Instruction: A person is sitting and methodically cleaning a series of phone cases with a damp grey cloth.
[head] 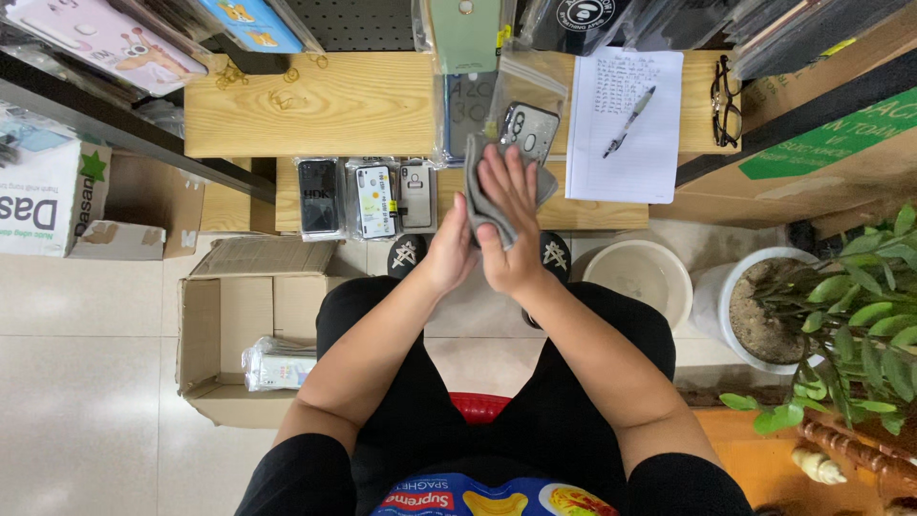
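Note:
My left hand (447, 250) and my right hand (511, 222) meet in front of me over the edge of a low wooden table (315, 110). Between them is a grey cloth (480, 196), folded around the lower end of a grey phone case (528, 129). The case sticks up out of the cloth, with a clear plastic sleeve (523, 81) behind it. My right hand lies flat on the cloth with its fingers stretched upward. My left hand backs it from the left, its fingers hidden behind the cloth and the right hand.
Three packaged phone cases (374, 201) lie in a row left of my hands. A written notepad with a pen (626, 124) and glasses (726, 100) lie on the right. On the floor are an open cardboard box (229, 334), a white bucket (640, 277) and a potted plant (764, 306).

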